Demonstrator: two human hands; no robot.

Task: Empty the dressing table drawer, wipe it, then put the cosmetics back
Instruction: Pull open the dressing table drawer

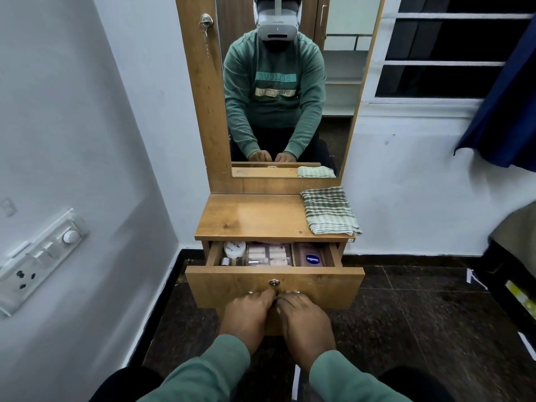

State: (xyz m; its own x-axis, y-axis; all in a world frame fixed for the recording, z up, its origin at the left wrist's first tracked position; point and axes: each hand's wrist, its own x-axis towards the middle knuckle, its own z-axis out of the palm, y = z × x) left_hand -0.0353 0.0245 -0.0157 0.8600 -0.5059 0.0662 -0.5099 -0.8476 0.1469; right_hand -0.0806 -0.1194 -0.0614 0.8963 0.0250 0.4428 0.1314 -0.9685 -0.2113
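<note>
step: drawer (319,282) part open, lower centre of frame. I'd say it needs to come out further before unloading.
left hand (249,313): fingers bent, tips on the drawer front just under the lock (274,283). Can't tell if they hook anything.
right hand (304,314): same pose, touching the left.
cosmetics (268,254): inside the drawer, with a lotion bottle (311,258) in the right compartment.
cloth (329,211): folded, right end of the tabletop (255,216).
how: pull level and slow so the bottles don't tip, and stop before the drawer drops out. Unload onto the bare left of the top.
</note>
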